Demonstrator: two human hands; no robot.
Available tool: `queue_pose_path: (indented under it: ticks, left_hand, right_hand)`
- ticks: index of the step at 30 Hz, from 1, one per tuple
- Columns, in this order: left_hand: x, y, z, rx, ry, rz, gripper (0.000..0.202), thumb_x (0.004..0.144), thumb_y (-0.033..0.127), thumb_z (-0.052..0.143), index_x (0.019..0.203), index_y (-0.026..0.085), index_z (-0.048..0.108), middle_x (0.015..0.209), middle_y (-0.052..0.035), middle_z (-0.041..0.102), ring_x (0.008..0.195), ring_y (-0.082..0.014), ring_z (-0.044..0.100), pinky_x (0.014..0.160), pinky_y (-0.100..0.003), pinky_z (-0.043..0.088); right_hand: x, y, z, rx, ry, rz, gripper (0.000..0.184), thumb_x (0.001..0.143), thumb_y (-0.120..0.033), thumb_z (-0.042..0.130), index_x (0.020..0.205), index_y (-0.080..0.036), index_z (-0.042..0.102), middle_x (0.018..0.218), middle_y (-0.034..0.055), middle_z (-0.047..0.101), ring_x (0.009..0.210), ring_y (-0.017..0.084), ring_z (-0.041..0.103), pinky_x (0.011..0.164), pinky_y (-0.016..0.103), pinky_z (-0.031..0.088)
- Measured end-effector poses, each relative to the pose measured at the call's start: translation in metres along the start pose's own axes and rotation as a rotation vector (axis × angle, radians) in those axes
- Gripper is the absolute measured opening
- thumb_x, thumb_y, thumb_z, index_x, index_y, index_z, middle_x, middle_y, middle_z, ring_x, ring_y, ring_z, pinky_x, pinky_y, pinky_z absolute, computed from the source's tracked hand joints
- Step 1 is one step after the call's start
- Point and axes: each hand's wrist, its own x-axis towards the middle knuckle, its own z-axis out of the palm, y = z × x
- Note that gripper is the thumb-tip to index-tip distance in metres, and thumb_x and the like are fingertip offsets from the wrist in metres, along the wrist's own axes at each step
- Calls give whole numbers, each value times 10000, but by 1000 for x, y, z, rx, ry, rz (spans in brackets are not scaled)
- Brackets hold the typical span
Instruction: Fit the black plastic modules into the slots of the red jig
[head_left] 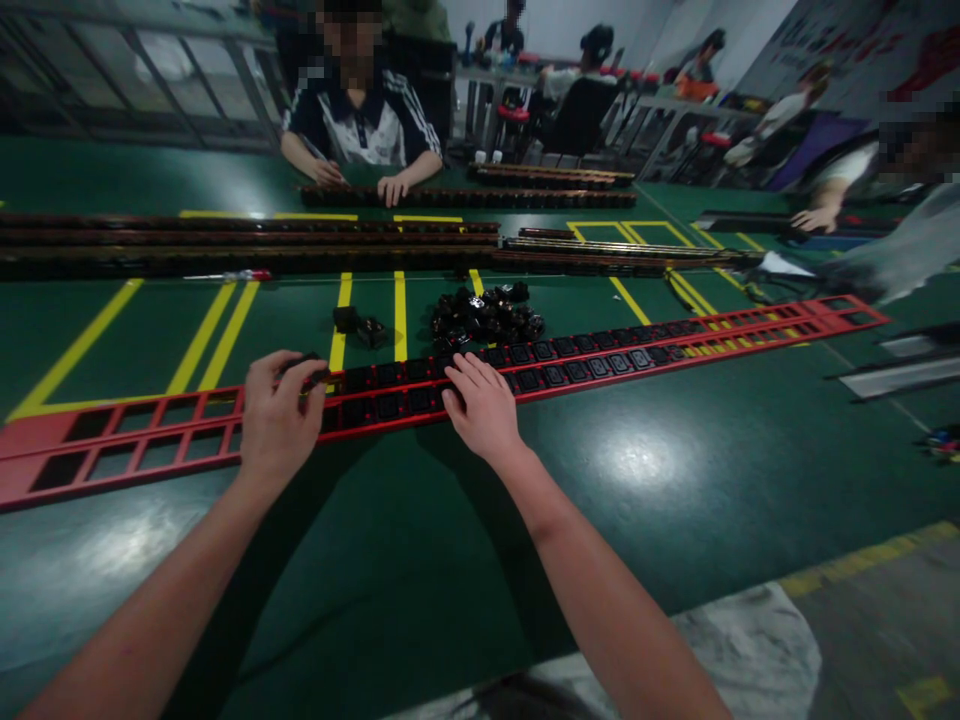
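Head view showed the frame (34, 437) well inside the near edge of the table (637, 520), presumably steadied by the right hand (484, 405), fingers loosely spread, apparently empty. The left hand (279, 420), fingers half-curled, held a black part (304, 366) over it; a pile (487, 318) lay past its far edge, likely for reach.

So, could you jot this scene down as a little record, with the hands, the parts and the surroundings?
Left hand: left hand pinching a small black part at the red frame
Right hand: right hand spread over the filled stretch of the frame
Frame: long red frame, two rows of openings, black socket modules along its middle
Loose parts: pile of black pieces behind the frame
Tool: red-handled screwdriver
Surface: green table, yellow lines
Opposite: seated co-worker
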Motion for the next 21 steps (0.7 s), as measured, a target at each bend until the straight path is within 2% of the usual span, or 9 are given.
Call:
queue_pose_path:
  ticks: [5, 8, 16, 21]
  left_hand:
    - [1, -3, 4, 36, -96, 19, 528, 923, 232, 459, 1448, 186, 484, 1354, -162, 579, 1265, -331, 534, 1081, -517, 465]
    - [0, -5, 6, 45, -119, 26, 534, 904, 203, 452, 1432, 159, 512, 1368, -158, 598, 1254, -324, 555, 1086, -499, 467]
    - [0, -5, 6, 82, -157, 48, 517, 926, 199, 401, 1427, 178, 529, 1357, -131, 607, 1223, -313, 551, 1062, -493, 476]
    - [2, -5, 4, 122, -193, 60, 491, 923, 218, 400, 1363, 116, 594, 1272, -158, 629, 1131, -336, 547, 994, -510, 494]
  right_hand:
    - [0, 1, 1, 2, 11, -6, 357, 993, -288, 504, 1302, -218, 668, 1480, 62, 574, 1437, 227, 460, 1208, 448, 356]
    - [-1, 1, 2, 3, 14, -5, 356, 991, -285, 507, 1299, -212, 669, 1479, 61, 575, 1438, 227, 460, 1212, 444, 350]
    - [-1, 1, 2, 6, 11, -4, 355, 991, -290, 507, 1303, -228, 666, 1488, 51, 566, 1445, 223, 452, 1214, 457, 350]
    - [-1, 1, 1, 1, 14, -3, 356, 991, -286, 508, 1302, -216, 667, 1482, 55, 572, 1444, 222, 455, 1212, 447, 354]
